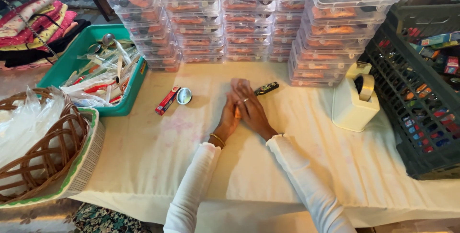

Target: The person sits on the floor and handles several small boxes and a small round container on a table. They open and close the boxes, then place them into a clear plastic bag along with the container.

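1. Where the cream cloth-covered table [158,156] lies bare, the left hand [228,120] and right hand [250,108] are pressed together.
2. A small orange object [237,113], perhaps plastic, is mostly hidden between the palms.
3. A slim black tool [266,88] is seen just beside the fingertips [238,84].

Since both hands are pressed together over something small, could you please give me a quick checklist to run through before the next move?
1. Left hand and right hand together on the table: ok.
2. Orange item between the palms, grip secure: cannot tell.
3. Dark tool beside the right fingertips, within reach: ok.
4. Red packet and round metal lid lying apart from the hands: ok.
5. Tape dispenser upright at the right: ok.
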